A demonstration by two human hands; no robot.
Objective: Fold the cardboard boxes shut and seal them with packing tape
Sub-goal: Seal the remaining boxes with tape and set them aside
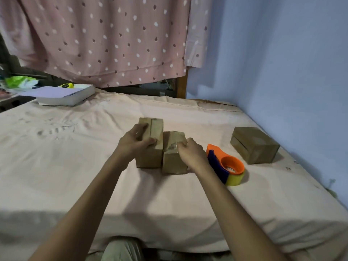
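Two small brown cardboard boxes stand side by side in the middle of the bed. My left hand grips the top of the taller left box, whose flaps lie closed along a centre seam. My right hand curls over the right edge of the shorter right box. A third closed box lies apart at the right. An orange and blue tape dispenser with a roll of tape lies on the sheet just right of my right wrist.
The bed sheet is pale pink and wrinkled. A white book or flat box sits at the far left corner. A dotted pink curtain hangs behind. A blue wall borders the right side.
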